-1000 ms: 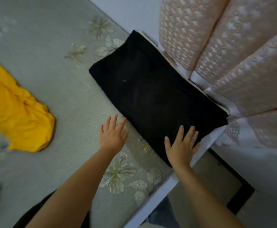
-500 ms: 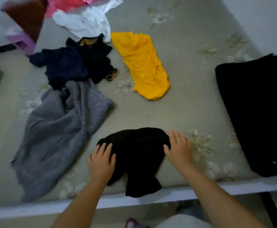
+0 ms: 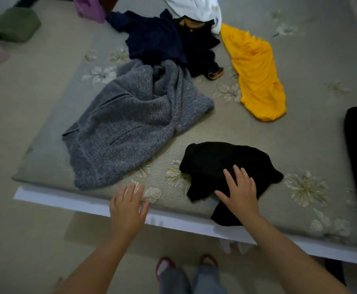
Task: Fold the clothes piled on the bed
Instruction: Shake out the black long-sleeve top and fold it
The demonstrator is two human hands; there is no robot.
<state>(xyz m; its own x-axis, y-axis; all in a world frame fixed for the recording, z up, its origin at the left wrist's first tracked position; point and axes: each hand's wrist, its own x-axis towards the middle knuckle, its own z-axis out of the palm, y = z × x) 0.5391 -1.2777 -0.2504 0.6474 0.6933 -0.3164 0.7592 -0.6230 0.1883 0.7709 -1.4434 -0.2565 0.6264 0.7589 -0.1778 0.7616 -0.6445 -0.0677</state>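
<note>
Green cushion (image 3: 16,24) on floor; purple container (image 3: 88,6) beside it.

Both bare forearms reaching forward from the near edge. Left hand (image 3: 128,205) flat, palm down, fingers loosely spread. Right hand (image 3: 240,193) farther right, fingers straight and splayed.

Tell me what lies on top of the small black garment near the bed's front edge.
Only the right hand rests flat on the small black garment, fingers spread. No other clothing overlaps it. Whatever lies beneath the garment is covered.
</note>
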